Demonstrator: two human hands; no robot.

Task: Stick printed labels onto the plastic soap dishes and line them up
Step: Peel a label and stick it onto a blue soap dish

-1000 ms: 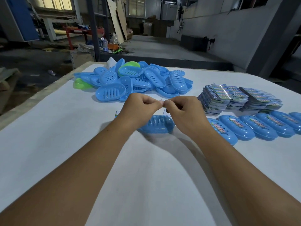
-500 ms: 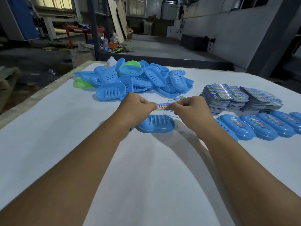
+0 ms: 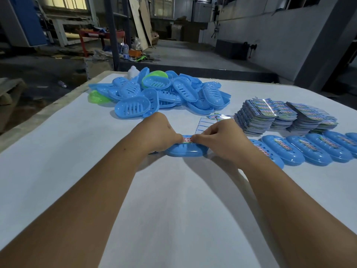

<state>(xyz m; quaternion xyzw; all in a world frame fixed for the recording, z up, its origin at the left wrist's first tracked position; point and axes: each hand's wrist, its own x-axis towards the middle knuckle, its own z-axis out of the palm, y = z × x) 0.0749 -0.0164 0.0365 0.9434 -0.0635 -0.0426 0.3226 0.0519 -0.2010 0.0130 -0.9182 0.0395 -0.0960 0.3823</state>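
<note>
A broad table covered in plain white sheeting (image 3: 77,151) fills the near part of a dim workshop with a grey concrete floor; boards lean against a post at the back and a red metal frame (image 3: 92,35) stands by the far windows.

At the middle of the table lies one oval blue plastic soap dish (image 3: 186,151), long side toward the person. Both hands are down on it. The left hand (image 3: 160,132) has its fingers curled and pinches the left end of a narrow printed label strip with red characters (image 3: 187,139); the right hand (image 3: 218,138), fingers also curled, pinches the right end, so the strip lies stretched across the top of the dish between them.

Behind the hands sits a loose heap of slotted blue soap dishes (image 3: 164,93), with a couple of green dishes (image 3: 96,97) mixed in. To the right are stacked bundles of glossy printed label sheets (image 3: 280,117), and just behind the right hand a used backing sheet (image 3: 202,124). Nearer, along the right edge, a row of blue dishes already bearing labels (image 3: 309,149) lies side by side, touching.
</note>
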